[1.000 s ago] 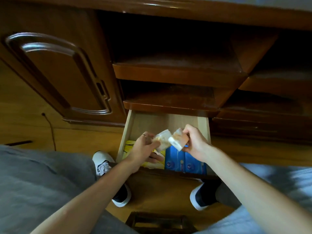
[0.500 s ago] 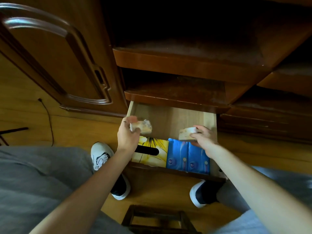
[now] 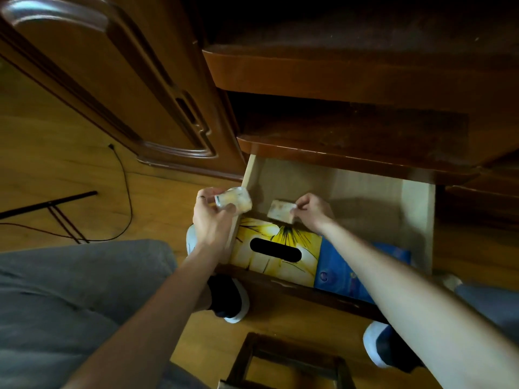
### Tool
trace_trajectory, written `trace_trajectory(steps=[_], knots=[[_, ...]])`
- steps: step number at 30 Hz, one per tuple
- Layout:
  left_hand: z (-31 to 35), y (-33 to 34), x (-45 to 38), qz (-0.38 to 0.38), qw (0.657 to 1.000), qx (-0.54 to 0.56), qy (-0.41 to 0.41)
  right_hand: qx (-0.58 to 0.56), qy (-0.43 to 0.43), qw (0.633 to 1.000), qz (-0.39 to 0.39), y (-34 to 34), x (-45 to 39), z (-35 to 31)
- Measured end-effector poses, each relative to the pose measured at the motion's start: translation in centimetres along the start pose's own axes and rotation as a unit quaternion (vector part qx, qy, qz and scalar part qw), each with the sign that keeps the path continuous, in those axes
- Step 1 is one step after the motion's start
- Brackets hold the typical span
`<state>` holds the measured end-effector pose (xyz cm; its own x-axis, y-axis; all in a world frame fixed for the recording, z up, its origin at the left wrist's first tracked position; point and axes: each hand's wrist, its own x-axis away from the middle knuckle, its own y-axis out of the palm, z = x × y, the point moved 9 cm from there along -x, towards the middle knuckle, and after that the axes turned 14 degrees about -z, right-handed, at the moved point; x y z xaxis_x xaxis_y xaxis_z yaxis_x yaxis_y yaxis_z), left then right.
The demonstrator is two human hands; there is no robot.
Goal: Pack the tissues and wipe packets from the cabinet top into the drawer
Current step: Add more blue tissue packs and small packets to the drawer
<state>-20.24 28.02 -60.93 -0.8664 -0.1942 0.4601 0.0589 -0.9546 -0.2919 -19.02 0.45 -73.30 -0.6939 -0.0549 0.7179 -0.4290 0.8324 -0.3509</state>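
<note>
The light wooden drawer (image 3: 417,217) is pulled out under the dark cabinet. At its front lie a yellow tissue box (image 3: 276,249) with a black oval slot and, to its right, blue packets (image 3: 334,269). My left hand (image 3: 213,220) holds a small pale tissue packet (image 3: 234,202) over the drawer's left wall. My right hand (image 3: 310,210) pinches a second small pale packet (image 3: 280,210) inside the drawer, just behind the yellow box. The cabinet top is out of view.
Bare drawer floor (image 3: 365,200) shows behind the packed items. A brown cabinet door (image 3: 112,80) stands at the left, dark shelves (image 3: 351,77) above. A black cable (image 3: 123,192) runs over the wooden floor. A dark wooden stool frame (image 3: 283,360) sits by my feet.
A second ago both hands held the two packets together above the drawer. They parted; now the right hand has brought its packet leftward and lower, behind the yellow box. The camera has moved closer.
</note>
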Motion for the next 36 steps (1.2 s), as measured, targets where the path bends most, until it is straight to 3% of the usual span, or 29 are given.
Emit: trace_trajectory(steps=[5, 8, 11, 13, 15, 16, 18, 20, 23, 26, 29, 36], knots=[[-1.1, -2.1, -0.5, 0.06, 0.997, 0.045, -0.02, 0.089, -0.051, 0.993, -0.055, 4.1, -2.3, -3.6], [-1.4, -2.3, -0.7, 0.053, 0.997, 0.053, -0.029, 0.148, -0.068, 0.982, -0.096, 5.4, -2.5, -5.3], [-1.3, -1.4, -0.7, 0.011, 0.996, 0.084, -0.035, 0.188, -0.052, 0.98, -0.04, 3.4, -1.6, -5.8], [-0.8, -0.2, -0.7, -0.029, 0.994, 0.106, -0.026, 0.047, -0.083, 0.995, -0.036, 2.1, -0.3, -6.2], [-0.2, 1.0, -0.7, -0.063, 0.994, 0.086, -0.014, -0.172, -0.128, 0.969, -0.125, 2.6, 1.5, -7.4], [0.1, 1.6, -0.6, -0.078, 0.995, 0.063, -0.008, -0.208, -0.146, 0.954, -0.16, 2.8, 2.1, -8.0], [0.9, 2.5, -0.3, -0.097, 0.995, 0.0, 0.012, -0.157, -0.168, 0.962, -0.148, 2.3, 2.7, -8.5], [1.8, 2.5, 0.1, -0.08, 0.992, -0.091, 0.037, -0.105, -0.151, 0.981, -0.055, 0.6, 2.2, -7.0], [1.8, 1.6, 0.2, -0.041, 0.981, -0.185, 0.037, -0.058, -0.015, 0.997, 0.057, -2.0, 1.7, -2.2], [0.1, 1.6, -0.1, -0.064, 0.968, -0.243, -0.008, 0.121, 0.092, 0.988, 0.016, -1.2, 0.8, 1.7], [-1.2, 1.8, 0.0, -0.077, 0.961, -0.265, -0.013, 0.223, 0.119, 0.967, 0.037, -0.3, 0.0, 2.8], [-1.9, 1.8, -0.5, -0.067, 0.961, -0.265, -0.022, 0.243, 0.127, 0.962, -0.011, 1.1, -2.2, 2.4]])
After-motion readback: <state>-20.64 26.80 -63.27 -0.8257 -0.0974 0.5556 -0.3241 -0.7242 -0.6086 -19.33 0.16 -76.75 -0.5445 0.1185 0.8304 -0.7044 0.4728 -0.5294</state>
